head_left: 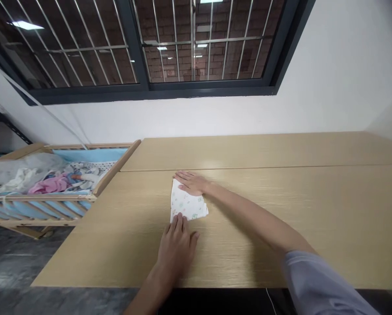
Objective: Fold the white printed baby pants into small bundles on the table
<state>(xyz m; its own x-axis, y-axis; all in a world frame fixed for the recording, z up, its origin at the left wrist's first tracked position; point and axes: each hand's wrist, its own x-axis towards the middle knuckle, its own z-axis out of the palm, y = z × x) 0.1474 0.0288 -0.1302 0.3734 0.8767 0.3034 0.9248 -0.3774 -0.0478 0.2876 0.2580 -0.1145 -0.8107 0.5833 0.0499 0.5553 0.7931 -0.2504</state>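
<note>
On the table, flat left hand and right hand press folded cloth, lengthwise away.

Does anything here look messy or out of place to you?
Little stands out. The small white printed cloth lies folded flat on the wooden table, pressed by the left hand and right hand. Only the clothes in the crib to the left lie in a jumbled heap.
</note>
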